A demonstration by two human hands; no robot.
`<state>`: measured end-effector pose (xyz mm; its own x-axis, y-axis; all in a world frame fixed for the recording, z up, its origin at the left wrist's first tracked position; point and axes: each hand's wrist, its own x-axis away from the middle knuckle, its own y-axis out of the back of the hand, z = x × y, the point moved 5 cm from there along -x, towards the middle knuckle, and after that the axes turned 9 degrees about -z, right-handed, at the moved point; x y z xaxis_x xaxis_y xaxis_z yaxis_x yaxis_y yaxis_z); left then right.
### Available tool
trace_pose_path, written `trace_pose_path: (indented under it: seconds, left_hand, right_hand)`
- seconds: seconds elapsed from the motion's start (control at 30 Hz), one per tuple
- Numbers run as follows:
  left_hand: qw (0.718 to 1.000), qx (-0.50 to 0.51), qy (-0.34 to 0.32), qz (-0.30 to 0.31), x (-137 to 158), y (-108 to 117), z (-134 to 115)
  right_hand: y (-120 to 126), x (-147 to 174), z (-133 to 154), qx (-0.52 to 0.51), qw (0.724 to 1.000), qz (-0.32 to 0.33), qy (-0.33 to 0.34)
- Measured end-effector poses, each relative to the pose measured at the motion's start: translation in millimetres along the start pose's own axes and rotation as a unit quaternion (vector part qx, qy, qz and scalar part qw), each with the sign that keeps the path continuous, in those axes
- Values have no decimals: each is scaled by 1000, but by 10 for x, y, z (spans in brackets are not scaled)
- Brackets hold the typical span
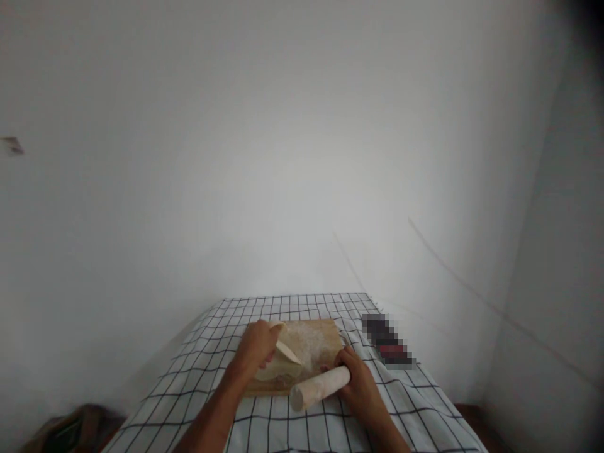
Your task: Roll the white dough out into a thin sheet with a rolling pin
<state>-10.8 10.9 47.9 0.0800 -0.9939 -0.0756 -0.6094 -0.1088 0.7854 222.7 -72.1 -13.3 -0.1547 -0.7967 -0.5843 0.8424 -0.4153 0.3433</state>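
A wooden board (321, 333) dusted with flour lies on the checked cloth. On its left part is a thin sheet of dough (276, 370), partly lifted and folded over. My left hand (258, 345) is closed on the upper edge of the dough, its fingertips mostly hidden behind the hand. With my right hand (353, 375) I grip one end of a rolling pin (321, 388). The pin slants over the board's near right corner, its free end pointing left and towards me.
A white cloth (278, 434) with black grid lines covers the table. A dark, blurred-out object with a red patch (387, 340) lies right of the board. Pale walls (292, 157) stand behind and to the right. A brown box-like object (70, 431) is low at the left.
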Motion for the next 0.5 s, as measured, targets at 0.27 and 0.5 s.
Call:
trace_pose_path:
  seconds: [0.27, 0.5]
  left_hand:
    - [904, 394, 129, -101, 810, -218, 647]
    - [906, 354, 136, -186, 423, -221, 621]
  right_hand:
    - [2, 7, -98, -34, 999, -31, 6]
    - [4, 7, -126, -59, 997, -42, -1]
